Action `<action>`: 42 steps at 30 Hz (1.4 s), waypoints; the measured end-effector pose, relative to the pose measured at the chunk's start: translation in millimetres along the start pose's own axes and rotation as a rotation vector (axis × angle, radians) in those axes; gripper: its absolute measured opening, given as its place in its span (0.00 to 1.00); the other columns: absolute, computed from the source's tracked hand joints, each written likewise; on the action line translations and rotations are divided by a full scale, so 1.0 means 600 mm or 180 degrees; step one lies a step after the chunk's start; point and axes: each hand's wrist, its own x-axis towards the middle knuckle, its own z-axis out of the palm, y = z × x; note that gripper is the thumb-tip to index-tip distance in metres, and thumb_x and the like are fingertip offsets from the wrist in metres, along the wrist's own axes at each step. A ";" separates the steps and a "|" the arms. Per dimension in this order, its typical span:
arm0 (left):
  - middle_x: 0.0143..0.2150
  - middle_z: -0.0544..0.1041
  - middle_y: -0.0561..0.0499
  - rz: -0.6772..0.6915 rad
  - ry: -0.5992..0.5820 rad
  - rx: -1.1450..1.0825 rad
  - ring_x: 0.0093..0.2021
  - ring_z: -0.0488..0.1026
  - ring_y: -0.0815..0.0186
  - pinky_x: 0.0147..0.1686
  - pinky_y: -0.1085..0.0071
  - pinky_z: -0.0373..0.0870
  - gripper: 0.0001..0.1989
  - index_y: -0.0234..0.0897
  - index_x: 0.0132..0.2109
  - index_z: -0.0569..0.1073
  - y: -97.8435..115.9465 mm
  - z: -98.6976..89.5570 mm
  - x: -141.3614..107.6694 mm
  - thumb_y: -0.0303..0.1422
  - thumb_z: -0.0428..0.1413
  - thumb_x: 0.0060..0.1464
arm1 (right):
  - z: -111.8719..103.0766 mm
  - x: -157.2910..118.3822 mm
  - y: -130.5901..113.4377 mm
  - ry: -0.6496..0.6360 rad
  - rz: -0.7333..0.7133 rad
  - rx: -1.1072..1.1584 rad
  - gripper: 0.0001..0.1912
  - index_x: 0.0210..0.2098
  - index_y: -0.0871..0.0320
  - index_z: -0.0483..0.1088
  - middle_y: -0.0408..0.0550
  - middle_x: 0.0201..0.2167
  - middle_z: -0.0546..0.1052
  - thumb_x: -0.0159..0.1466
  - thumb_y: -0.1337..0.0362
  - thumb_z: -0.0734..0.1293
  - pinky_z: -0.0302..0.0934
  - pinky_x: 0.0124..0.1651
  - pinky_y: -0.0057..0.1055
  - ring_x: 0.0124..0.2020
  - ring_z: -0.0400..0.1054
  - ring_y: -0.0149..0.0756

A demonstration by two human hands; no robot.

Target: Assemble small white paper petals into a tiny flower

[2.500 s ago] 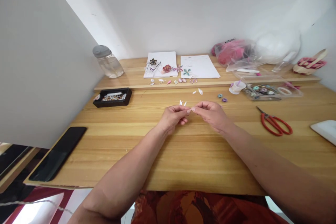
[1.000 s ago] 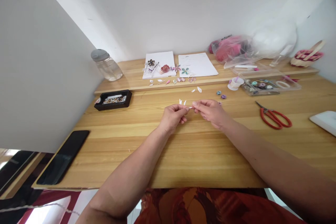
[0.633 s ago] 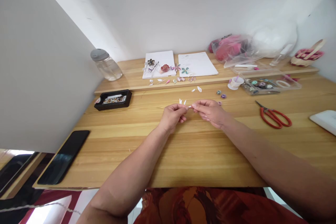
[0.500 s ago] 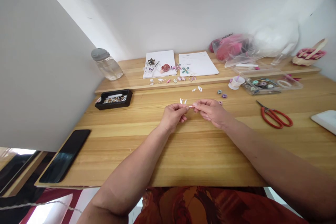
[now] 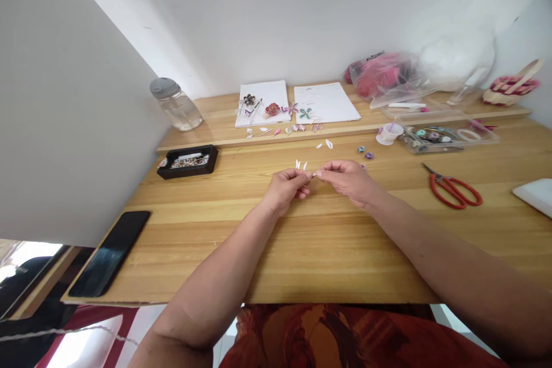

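My left hand (image 5: 288, 187) and my right hand (image 5: 344, 179) meet fingertip to fingertip over the middle of the table. Both are closed in a pinch on one small pale petal-like piece (image 5: 314, 175), mostly covered by the fingers. Just behind the left fingers lie a few slim white petal pieces (image 5: 298, 165). Farther back are two more white petals (image 5: 329, 144). Small thread spools, one teal (image 5: 361, 149) and one purple (image 5: 369, 156), sit beyond my right hand; a pinkish one (image 5: 363, 167) is partly hidden by it.
Red-handled scissors (image 5: 456, 191) lie at right, below a clear box of supplies (image 5: 487, 138) and a white spool (image 5: 389, 134). At left are a black tray of beads (image 5: 211, 160), a phone (image 5: 110, 253) and a bottle (image 5: 176, 106). Flower ornaments (image 5: 272, 109) rest on paper on the raised shelf.
My fingertips have drawn slightly closer together, covering more of the pale piece. The whole view has shifted a little; the objects on the table stay in place.
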 end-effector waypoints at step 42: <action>0.24 0.73 0.51 -0.0319 0.0034 -0.0418 0.19 0.69 0.75 0.18 0.79 0.63 0.11 0.29 0.31 0.75 0.006 0.007 -0.001 0.33 0.62 0.56 | 0.001 -0.002 -0.007 -0.0080 0.0127 0.0154 0.22 0.28 0.60 0.72 0.38 0.20 0.67 0.46 0.49 0.77 0.37 0.22 0.29 0.17 0.47 0.21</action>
